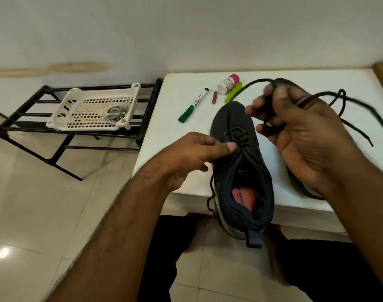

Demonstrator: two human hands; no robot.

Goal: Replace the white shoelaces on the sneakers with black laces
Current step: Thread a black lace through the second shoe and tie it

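A dark sneaker (240, 162) lies on the front edge of the white table (327, 88), heel toward me, partly threaded with a black lace (238, 136). My left hand (192, 153) holds the sneaker's left side, its thumb pressing on the lacing. One lace end (211, 199) dangles off the shoe's left side. My right hand (301, 127) is raised over the table, fingers curled round loops of the black lace (330, 97) that trail off to the right. A second dark sneaker (295, 182) is mostly hidden behind my right hand. White laces (115, 114) lie coiled in a basket.
A white perforated basket (77, 105) sits on a black metal rack (33, 125) left of the table. On the table's far side lie a green marker (193, 105), a small brown stick (215, 97), a white bottle with pink cap (228, 83) and a lime-green object (233, 95). My legs are below the table.
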